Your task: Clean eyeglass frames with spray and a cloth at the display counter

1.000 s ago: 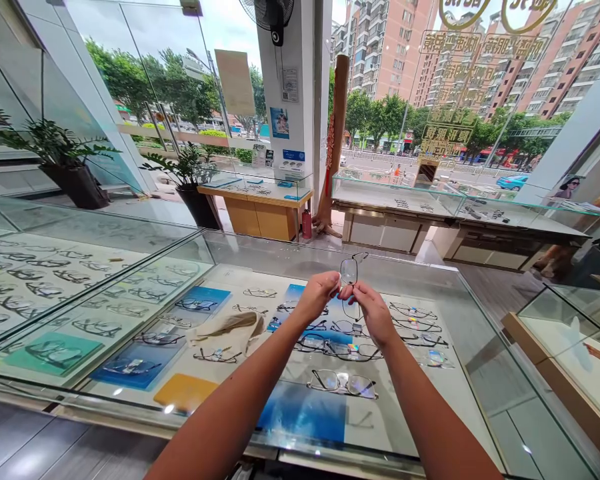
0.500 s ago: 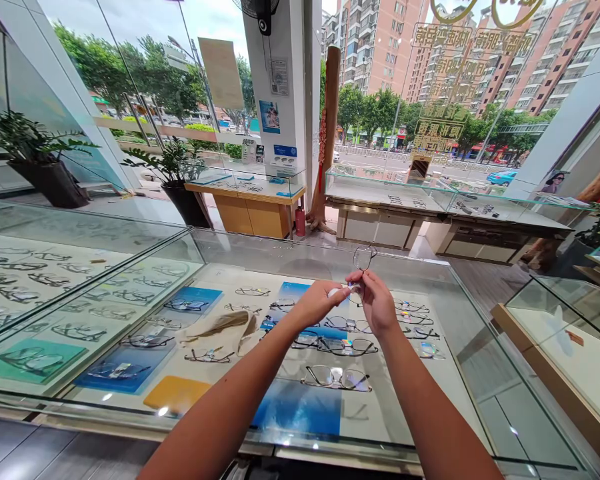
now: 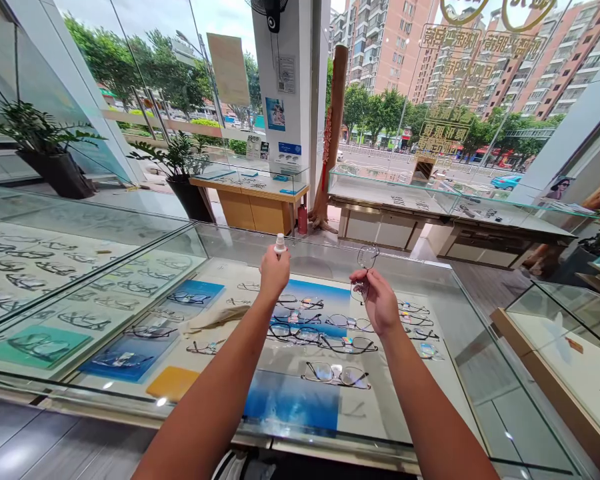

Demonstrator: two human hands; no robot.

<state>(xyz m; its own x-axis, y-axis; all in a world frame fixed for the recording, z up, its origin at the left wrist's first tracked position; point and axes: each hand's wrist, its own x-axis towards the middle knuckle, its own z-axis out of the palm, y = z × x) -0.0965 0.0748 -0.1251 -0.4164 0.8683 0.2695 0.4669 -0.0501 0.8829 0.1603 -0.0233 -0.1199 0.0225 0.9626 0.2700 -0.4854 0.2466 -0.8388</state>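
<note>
Head view, thin-rimmed clear glasses, white-topped bottle

Rectangular clear-glass display counter. Inside, thin-rimmed eyeglasses lay in rows over a pale base and glossy blue rectangular panels. Crumpled beige cloth lay probably atop the glass.

Since the earlier pictures, the left hand has drawn away to the left, leaving the glasses in the right hand alone, and now holds a white-topped bottle upright, its forearm covering part of the beige cloth.
</note>
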